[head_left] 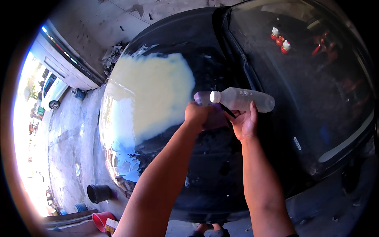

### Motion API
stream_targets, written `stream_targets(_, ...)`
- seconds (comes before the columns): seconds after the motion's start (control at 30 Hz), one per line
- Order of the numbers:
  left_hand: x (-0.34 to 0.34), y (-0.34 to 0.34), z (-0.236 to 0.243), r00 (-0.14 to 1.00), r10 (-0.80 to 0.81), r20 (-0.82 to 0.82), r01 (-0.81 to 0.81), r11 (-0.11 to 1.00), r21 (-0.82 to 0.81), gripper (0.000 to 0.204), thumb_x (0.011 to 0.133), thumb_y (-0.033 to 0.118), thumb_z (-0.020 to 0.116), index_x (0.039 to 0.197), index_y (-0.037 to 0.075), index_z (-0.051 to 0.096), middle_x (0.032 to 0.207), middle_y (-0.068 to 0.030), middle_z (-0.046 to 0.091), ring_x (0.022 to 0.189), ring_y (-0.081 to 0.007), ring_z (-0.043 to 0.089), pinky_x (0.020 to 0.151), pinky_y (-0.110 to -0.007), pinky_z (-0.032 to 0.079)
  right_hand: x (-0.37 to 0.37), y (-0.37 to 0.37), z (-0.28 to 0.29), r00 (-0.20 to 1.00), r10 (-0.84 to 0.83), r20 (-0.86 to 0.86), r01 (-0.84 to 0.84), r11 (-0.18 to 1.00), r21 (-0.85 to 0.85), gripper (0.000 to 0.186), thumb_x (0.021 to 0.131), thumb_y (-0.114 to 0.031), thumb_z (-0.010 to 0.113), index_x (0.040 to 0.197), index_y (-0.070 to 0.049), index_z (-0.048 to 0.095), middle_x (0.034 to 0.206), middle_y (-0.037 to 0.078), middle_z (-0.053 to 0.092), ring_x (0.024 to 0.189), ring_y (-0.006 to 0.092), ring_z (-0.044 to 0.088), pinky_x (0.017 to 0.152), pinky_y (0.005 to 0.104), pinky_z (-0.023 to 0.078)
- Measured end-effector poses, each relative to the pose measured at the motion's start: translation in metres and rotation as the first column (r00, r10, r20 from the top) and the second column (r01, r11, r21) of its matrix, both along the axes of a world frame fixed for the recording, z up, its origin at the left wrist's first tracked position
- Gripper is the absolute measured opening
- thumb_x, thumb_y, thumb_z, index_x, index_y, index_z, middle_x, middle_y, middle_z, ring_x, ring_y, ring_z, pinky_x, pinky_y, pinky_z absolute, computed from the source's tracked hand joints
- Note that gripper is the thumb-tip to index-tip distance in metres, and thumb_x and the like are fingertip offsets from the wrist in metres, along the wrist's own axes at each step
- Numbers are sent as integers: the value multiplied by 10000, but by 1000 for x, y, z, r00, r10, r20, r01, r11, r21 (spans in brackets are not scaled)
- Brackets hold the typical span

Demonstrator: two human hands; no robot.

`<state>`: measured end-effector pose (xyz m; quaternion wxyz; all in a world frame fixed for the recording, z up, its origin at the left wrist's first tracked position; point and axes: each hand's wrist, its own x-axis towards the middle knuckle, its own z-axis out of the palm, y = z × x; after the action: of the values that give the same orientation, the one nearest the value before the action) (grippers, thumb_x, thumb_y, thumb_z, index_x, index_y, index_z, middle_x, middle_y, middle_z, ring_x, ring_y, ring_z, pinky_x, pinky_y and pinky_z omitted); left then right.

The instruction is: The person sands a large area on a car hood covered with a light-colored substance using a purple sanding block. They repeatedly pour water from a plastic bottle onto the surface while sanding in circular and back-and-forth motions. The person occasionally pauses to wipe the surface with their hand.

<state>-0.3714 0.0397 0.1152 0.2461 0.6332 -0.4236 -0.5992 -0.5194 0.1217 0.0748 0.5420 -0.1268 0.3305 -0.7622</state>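
My left hand (196, 115) is closed on a purple sheet (215, 118) that looks like sandpaper, held over the black car hood (205, 158). Just to its right, my right hand (245, 123) supports a translucent plastic bottle (242, 99) from below, thumb along its side. The bottle lies nearly level, its white cap (214, 97) pointing left above the sheet. Part of the right fingers is hidden behind the bottle. Left of both hands, a large pale yellow patch (158, 91) with a smooth, feathered edge covers the hood.
The windshield (276, 91) rises at the right, with small red-and-white figurines (280, 39) behind the glass. A black bucket (99, 193) and a red basin (102, 221) stand on the floor at the lower left. Outside the doorway is a white car (54, 91).
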Motion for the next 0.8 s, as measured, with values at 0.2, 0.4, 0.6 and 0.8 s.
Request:
stream_targets(0.2, 16, 28, 30, 957, 47, -285, -23, 996, 90, 465, 816, 109, 725, 1205, -20, 507, 1034, -149, 642, 864, -244, 674, 691, -372, 580, 11, 19, 5, 999, -23, 30, 23, 1000, 7, 751, 860, -615, 569, 1376, -99, 393, 1317, 110, 479, 1206, 245, 477, 945, 491, 467)
stream_targets(0.4, 34, 81, 2, 974, -201, -106, 172, 956, -239, 436, 795, 170, 728, 1138, -39, 557, 1021, -152, 654, 909, -226, 647, 810, -323, 520, 33, 53, 29, 995, -29, -99, 13, 988, -152, 812, 837, -595, 632, 1428, -106, 365, 1418, 102, 421, 1328, 292, 367, 1064, 513, 329)
stream_targets(0.6, 15, 91, 44, 739, -309, -599, 383, 924, -3, 382, 872, 93, 633, 1216, -42, 533, 1115, -132, 623, 987, -227, 633, 891, -354, 521, -3, 83, 61, 875, -64, -480, -38, 979, -199, 717, 790, -503, 730, 1315, -71, 500, 1253, 93, 545, 1175, 242, 512, 1018, 406, 397)
stream_targets(0.8, -12, 96, 41, 638, -354, -684, 441, 896, -52, 411, 905, 125, 620, 1266, -30, 497, 1160, -130, 610, 1030, -223, 612, 948, -377, 480, -21, 90, 87, 578, -176, -797, 10, 978, -208, 506, 835, -294, 750, 1218, -36, 541, 1151, 100, 590, 1058, 211, 570, 938, 366, 457)
